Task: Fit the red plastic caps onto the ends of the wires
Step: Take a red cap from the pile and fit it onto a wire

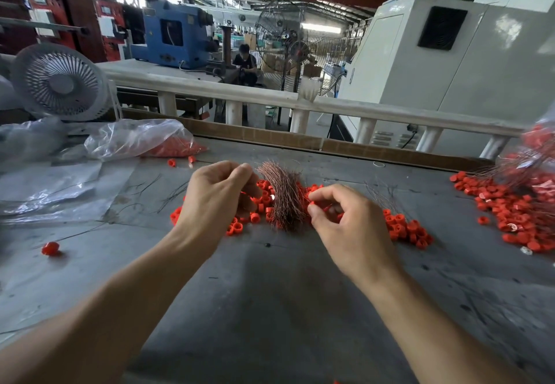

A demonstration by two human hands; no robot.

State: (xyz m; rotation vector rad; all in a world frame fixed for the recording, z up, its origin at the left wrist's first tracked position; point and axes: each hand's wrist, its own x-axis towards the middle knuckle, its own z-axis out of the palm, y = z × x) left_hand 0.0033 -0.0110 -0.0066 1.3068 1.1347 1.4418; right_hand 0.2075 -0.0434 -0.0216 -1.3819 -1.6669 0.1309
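Wires point(283, 194), a thick coppery bundle, lie in the middle of the workbench point(270, 293), well back from its near edge, with loose red caps point(402, 227) scattered round them on both sides. The left hand point(216, 200) has its fingers curled at the bundle's left side; what it pinches, if anything, I cannot tell. The right hand point(345, 218) pinches a small red cap between thumb and forefinger, just beside the bundle's right side. Toward the bench's right edge lies a heap of caps with thin wires running through it point(516, 212), probably finished pieces. At the far left corner a clear plastic bag point(141, 140) holds more caps. Judging by the bundle's thickness and the bagged stock, most of the work is left.
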